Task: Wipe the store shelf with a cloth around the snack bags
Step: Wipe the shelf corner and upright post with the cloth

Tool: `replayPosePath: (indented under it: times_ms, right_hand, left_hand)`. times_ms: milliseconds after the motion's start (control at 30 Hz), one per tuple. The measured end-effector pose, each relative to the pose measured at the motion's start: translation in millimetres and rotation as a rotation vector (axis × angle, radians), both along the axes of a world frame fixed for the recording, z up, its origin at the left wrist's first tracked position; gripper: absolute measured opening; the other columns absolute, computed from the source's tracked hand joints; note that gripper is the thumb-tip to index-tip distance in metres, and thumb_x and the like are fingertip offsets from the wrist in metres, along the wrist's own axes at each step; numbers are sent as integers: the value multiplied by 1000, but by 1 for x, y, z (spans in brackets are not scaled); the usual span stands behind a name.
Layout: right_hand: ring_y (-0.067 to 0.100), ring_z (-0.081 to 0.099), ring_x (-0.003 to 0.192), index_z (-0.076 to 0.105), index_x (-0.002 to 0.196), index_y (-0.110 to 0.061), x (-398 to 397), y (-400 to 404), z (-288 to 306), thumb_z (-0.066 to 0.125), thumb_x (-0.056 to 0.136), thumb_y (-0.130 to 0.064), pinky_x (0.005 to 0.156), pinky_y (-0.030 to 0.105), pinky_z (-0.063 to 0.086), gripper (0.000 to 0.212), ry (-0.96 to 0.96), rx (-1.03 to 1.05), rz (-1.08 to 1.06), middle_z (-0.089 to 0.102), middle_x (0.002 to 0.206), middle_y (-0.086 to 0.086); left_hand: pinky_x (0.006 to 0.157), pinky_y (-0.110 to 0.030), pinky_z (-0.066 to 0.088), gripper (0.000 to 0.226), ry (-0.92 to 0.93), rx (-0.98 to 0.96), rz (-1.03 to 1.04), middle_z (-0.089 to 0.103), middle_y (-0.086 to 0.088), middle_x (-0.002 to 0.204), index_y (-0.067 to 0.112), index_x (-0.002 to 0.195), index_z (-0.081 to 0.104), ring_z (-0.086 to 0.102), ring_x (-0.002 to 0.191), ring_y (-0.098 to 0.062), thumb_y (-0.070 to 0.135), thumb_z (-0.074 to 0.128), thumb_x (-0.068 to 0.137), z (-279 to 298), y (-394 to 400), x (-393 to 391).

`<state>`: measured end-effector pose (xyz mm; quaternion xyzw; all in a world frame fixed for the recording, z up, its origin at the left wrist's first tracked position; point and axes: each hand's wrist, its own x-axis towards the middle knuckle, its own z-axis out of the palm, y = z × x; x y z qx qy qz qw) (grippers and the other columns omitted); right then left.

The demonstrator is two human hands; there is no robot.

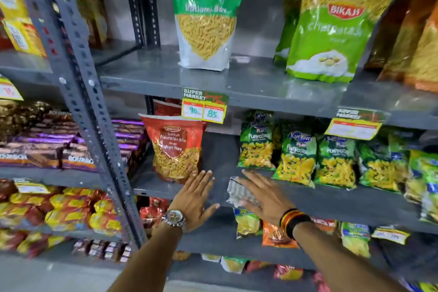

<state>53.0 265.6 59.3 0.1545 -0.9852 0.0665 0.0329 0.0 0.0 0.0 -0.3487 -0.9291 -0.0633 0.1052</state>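
A grey metal shelf (331, 204) runs across the middle of the head view. My right hand (260, 193) lies flat on a small grey-white cloth (237, 191), pressing it onto the shelf's front part. My left hand (196, 197) rests flat on the shelf with spread fingers, its fingertips touching the base of a red Navratan Mix bag (175, 149). To the right of the cloth, a row of green puffcorn bags (296, 159) stands upright. The bare gap between the red bag and the green bags holds both hands.
The shelf above (154, 78) carries a green Balaji bag (206, 14) and a Bikaji bag (331, 31), with price tags (203, 109) hanging from its edge. A slotted upright post (94, 125) stands left. Biscuit packs (59, 147) fill the left rack; more snack bags (246, 223) sit below.
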Motion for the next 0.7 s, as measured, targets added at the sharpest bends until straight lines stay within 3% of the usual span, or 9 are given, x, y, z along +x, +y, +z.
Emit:
replayPosePath:
  times_ms: [167, 433, 600, 700]
  right_hand:
    - [19, 26, 145, 25, 146, -41, -47, 9, -48, 36, 90, -65, 114, 46, 29, 62, -85, 18, 92, 20, 160, -10]
    - [15, 42, 131, 40, 138, -43, -52, 6, -82, 37, 95, -56, 106, 35, 36, 45, 92, -42, 72, 42, 148, -13]
    - [15, 46, 123, 36, 139, -41, -46, 1, -67, 47, 94, -33, 102, 33, 39, 48, 35, -112, 33, 45, 142, -15]
    - [13, 46, 123, 34, 141, -42, -33, -8, -38, 44, 98, -42, 104, 36, 41, 44, -30, -308, 39, 49, 138, -15]
  left_hand:
    - [122, -42, 8, 83, -11, -90, -11, 19, -12, 167, 5, 157, 26, 15, 155, -29, 66, 25, 100, -43, 7, -32]
    - [124, -41, 11, 71, -14, -121, -34, 22, -14, 166, 3, 157, 22, 20, 154, -29, 47, 33, 103, -65, 13, -51]
    - [124, -46, 23, 72, -39, -143, -45, 18, -13, 167, 4, 159, 15, 11, 155, -27, 49, 32, 104, -42, 10, -38]
    - [126, -43, 10, 72, 5, -86, -83, 8, -12, 169, 6, 160, 10, 0, 156, -23, 47, 32, 106, -1, -3, -11]
